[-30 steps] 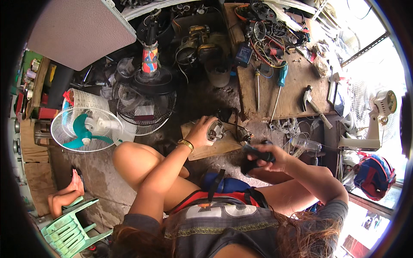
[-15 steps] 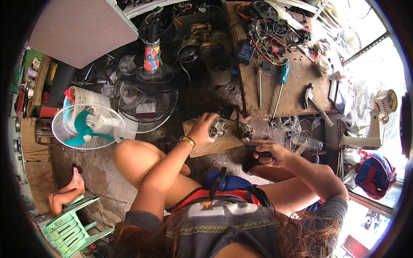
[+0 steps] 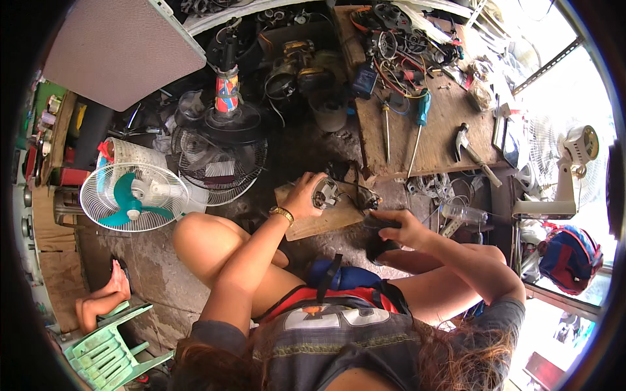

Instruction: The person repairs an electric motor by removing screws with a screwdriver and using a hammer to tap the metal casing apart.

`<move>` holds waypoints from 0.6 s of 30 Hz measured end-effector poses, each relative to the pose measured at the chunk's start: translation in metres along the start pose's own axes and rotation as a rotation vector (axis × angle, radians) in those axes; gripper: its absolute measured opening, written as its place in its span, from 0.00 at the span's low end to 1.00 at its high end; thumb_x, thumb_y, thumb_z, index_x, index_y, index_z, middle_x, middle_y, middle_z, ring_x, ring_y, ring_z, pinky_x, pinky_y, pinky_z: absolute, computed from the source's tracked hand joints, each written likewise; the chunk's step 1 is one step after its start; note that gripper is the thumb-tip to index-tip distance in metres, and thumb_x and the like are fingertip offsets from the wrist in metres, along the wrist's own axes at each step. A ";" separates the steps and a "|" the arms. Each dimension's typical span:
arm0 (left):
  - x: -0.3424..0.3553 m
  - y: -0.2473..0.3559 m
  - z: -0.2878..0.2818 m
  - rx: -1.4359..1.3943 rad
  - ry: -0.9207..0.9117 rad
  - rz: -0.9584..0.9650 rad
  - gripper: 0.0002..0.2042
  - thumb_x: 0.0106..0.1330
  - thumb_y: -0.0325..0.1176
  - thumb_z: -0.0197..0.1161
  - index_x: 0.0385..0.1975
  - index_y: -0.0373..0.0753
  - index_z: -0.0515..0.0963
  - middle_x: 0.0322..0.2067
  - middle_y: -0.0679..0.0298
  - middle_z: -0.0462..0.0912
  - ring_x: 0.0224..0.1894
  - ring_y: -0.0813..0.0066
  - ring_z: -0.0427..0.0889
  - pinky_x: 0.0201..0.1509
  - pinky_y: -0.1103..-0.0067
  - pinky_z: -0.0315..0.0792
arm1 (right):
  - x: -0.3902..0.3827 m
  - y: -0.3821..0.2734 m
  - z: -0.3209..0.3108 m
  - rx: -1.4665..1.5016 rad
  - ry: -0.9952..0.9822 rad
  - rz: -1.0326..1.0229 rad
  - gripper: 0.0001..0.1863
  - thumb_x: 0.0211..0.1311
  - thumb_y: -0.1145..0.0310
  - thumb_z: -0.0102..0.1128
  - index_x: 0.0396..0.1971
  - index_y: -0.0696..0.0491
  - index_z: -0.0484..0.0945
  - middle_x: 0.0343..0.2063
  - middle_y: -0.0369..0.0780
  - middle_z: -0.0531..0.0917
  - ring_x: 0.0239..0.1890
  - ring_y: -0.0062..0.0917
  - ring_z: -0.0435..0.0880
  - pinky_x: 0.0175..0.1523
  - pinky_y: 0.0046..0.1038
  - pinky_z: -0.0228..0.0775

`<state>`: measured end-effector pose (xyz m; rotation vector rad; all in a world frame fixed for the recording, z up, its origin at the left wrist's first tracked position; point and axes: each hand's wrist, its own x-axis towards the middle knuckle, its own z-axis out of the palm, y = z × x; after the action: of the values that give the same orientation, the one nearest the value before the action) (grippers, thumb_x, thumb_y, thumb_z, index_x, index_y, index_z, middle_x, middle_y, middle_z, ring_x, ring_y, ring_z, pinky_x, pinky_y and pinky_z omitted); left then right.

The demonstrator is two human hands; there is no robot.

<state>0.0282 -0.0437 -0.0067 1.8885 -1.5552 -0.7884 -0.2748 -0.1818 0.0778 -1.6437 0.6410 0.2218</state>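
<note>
A small round motor [image 3: 324,193] is grasped in the left hand [image 3: 304,195] and held over a wooden board [image 3: 313,221] on the floor, while a dark tool [image 3: 379,242] is clasped in the right hand [image 3: 402,229] just beside the board's right end. Beyond the board, a wooden bench [image 3: 443,137] is seen bearing two screwdrivers [image 3: 417,133], a hammer [image 3: 473,151] and tangled wires. To the left, a white fan with teal blades [image 3: 134,197] and a black fan guard [image 3: 218,156] are set well apart from the hands.
</note>
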 end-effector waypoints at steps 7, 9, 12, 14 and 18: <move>0.001 -0.002 -0.002 0.002 -0.007 -0.013 0.46 0.34 0.29 0.76 0.62 0.47 0.64 0.53 0.54 0.69 0.57 0.48 0.70 0.62 0.64 0.69 | 0.000 -0.010 -0.007 0.690 0.145 0.204 0.28 0.59 0.66 0.60 0.63 0.40 0.72 0.42 0.40 0.82 0.29 0.31 0.84 0.29 0.30 0.78; -0.001 -0.002 0.000 0.010 -0.009 -0.015 0.46 0.34 0.29 0.76 0.62 0.47 0.64 0.52 0.54 0.69 0.57 0.48 0.70 0.63 0.64 0.69 | 0.001 -0.004 -0.005 0.953 0.054 0.322 0.28 0.60 0.66 0.59 0.63 0.40 0.71 0.39 0.40 0.82 0.28 0.29 0.84 0.26 0.29 0.77; -0.001 -0.003 0.000 0.003 -0.001 -0.010 0.47 0.34 0.29 0.76 0.63 0.47 0.64 0.52 0.54 0.69 0.57 0.48 0.70 0.63 0.64 0.69 | -0.003 -0.003 -0.005 1.010 -0.169 0.383 0.28 0.61 0.67 0.59 0.63 0.41 0.71 0.32 0.39 0.79 0.25 0.28 0.82 0.22 0.30 0.73; -0.001 -0.006 0.002 -0.014 0.022 0.005 0.47 0.34 0.29 0.77 0.63 0.48 0.64 0.53 0.54 0.69 0.57 0.49 0.70 0.63 0.63 0.69 | -0.005 -0.004 -0.003 0.801 -0.165 0.232 0.27 0.61 0.67 0.59 0.63 0.41 0.72 0.31 0.39 0.79 0.24 0.28 0.82 0.22 0.30 0.73; 0.001 -0.005 -0.001 0.014 0.018 0.001 0.47 0.34 0.29 0.77 0.63 0.48 0.64 0.52 0.54 0.69 0.56 0.48 0.71 0.62 0.64 0.70 | -0.005 -0.012 -0.002 -0.133 0.162 -0.436 0.27 0.59 0.68 0.60 0.61 0.42 0.74 0.34 0.41 0.82 0.26 0.31 0.83 0.24 0.31 0.75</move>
<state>0.0326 -0.0439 -0.0103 1.8994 -1.5541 -0.7596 -0.2734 -0.1812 0.0909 -1.8989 0.3795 -0.1911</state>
